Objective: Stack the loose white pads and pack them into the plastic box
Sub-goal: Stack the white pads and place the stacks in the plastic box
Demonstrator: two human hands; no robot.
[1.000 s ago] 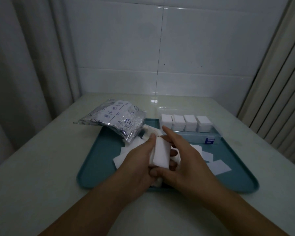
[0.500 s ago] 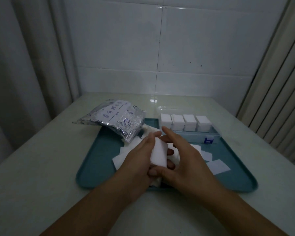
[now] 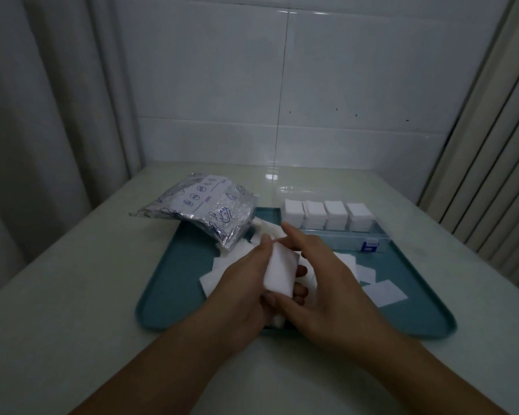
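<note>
Over the teal plastic tray (image 3: 174,283), left hand (image 3: 246,283) and right hand (image 3: 327,283) grip a squared stack of white pads (image 3: 282,271), long axis running away. Clear plastic box (image 3: 369,238) lies far-right; right hand nearer.

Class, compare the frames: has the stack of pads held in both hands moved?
No. The stack of pads stays above the tray's near half, short of the plastic box.
</note>
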